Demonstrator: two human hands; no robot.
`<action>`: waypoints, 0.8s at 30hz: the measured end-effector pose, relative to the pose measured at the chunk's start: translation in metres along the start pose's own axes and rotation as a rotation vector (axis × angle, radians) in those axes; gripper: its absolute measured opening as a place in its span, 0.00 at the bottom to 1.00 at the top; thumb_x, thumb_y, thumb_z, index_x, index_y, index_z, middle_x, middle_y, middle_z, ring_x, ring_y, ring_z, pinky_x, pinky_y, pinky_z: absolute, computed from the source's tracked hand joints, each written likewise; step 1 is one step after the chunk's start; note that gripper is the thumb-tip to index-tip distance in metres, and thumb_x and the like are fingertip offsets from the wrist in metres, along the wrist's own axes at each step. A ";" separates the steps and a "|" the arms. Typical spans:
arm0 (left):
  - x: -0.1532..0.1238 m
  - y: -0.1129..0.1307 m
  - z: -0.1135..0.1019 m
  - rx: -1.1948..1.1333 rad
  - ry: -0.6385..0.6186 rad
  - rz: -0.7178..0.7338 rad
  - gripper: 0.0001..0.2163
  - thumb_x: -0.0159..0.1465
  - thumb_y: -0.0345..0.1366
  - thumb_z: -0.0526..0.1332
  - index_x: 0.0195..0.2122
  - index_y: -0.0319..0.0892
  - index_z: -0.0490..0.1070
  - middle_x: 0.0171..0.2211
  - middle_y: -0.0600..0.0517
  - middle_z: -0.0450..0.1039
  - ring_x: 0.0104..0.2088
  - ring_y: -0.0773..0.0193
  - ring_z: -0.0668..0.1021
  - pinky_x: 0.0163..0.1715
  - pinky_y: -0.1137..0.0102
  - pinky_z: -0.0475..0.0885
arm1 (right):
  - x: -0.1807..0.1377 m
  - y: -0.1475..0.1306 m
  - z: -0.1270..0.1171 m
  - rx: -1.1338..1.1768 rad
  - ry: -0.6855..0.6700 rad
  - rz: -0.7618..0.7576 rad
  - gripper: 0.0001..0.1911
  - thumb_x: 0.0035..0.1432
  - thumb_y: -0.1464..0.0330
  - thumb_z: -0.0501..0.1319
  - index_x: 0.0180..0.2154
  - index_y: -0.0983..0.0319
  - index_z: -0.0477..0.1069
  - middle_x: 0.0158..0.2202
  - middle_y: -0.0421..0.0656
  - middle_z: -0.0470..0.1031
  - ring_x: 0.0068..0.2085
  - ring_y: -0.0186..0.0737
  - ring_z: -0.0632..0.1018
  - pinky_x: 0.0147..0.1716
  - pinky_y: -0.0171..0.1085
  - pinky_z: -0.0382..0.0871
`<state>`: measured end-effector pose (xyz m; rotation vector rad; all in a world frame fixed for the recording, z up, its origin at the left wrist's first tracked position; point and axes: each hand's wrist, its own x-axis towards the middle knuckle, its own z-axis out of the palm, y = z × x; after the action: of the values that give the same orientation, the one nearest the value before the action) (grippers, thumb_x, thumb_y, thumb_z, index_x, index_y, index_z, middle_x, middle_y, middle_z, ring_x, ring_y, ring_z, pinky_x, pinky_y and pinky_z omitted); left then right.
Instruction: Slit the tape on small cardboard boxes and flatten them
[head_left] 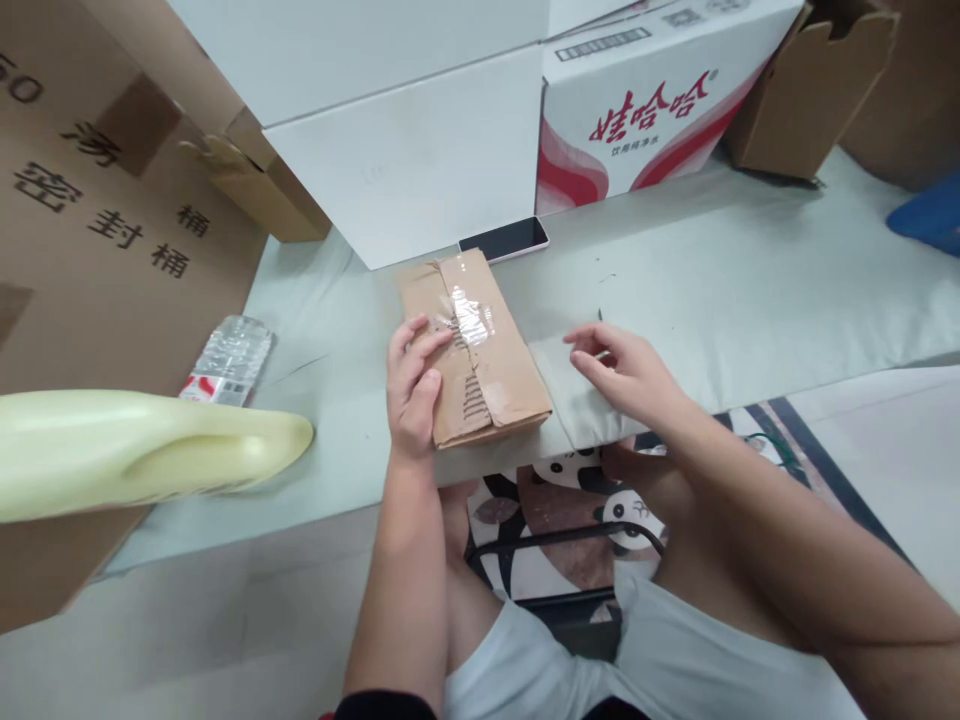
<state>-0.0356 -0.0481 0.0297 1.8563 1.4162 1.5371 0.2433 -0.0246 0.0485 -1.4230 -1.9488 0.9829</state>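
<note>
A small brown cardboard box [499,355] lies on the cloth-covered table, with clear tape along its top seam. My left hand [414,385] holds the box by its left side, fingers and thumb resting over the top. To the right of the box, my right hand [622,370] hovers near the table's front edge, apart from the box. Its fingers are loosely bent and spread, with nothing between them. Just behind the box, a phone [506,240] lies with its dark screen up.
White cartons [420,170] and a red-and-white water carton [637,110] stand along the back. Open brown boxes [810,100] are at the back corners. On the left are a large brown carton [90,250], a pale yellow curved object [150,450] and a clear plastic pack [232,355].
</note>
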 end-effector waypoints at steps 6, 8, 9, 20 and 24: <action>0.002 0.004 -0.002 0.133 0.013 0.105 0.24 0.71 0.54 0.49 0.61 0.52 0.70 0.54 0.48 0.73 0.58 0.50 0.72 0.64 0.52 0.63 | -0.001 0.025 -0.011 -0.671 -0.129 0.333 0.39 0.63 0.58 0.56 0.72 0.64 0.53 0.48 0.57 0.80 0.43 0.57 0.80 0.35 0.44 0.69; 0.004 0.007 -0.004 0.215 0.031 0.112 0.24 0.72 0.55 0.48 0.60 0.52 0.72 0.49 0.48 0.75 0.54 0.50 0.73 0.63 0.51 0.62 | -0.003 0.026 -0.013 -0.656 -0.144 0.318 0.40 0.63 0.62 0.55 0.73 0.63 0.50 0.45 0.55 0.81 0.41 0.55 0.80 0.34 0.43 0.68; 0.005 0.009 -0.006 0.256 0.034 0.111 0.24 0.71 0.55 0.48 0.58 0.52 0.75 0.46 0.48 0.74 0.54 0.50 0.73 0.63 0.50 0.62 | -0.004 0.026 -0.015 -0.618 -0.139 0.307 0.40 0.62 0.64 0.55 0.73 0.62 0.50 0.42 0.52 0.81 0.39 0.53 0.80 0.34 0.42 0.68; 0.015 0.028 0.006 0.230 -0.219 0.198 0.20 0.72 0.51 0.51 0.57 0.50 0.74 0.61 0.47 0.72 0.65 0.50 0.71 0.74 0.46 0.49 | -0.011 0.021 -0.020 0.294 0.187 0.060 0.22 0.62 0.68 0.52 0.56 0.57 0.71 0.39 0.43 0.78 0.27 0.36 0.77 0.30 0.39 0.73; 0.009 0.059 0.030 0.218 -0.295 0.291 0.20 0.71 0.46 0.51 0.58 0.47 0.71 0.58 0.47 0.75 0.61 0.51 0.74 0.72 0.46 0.54 | -0.018 0.011 -0.026 0.532 0.260 -0.192 0.20 0.68 0.58 0.49 0.56 0.55 0.67 0.45 0.46 0.79 0.41 0.44 0.83 0.41 0.45 0.79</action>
<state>0.0174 -0.0569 0.0689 2.3939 1.2611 1.1950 0.2744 -0.0335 0.0551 -0.9857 -1.4583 1.0629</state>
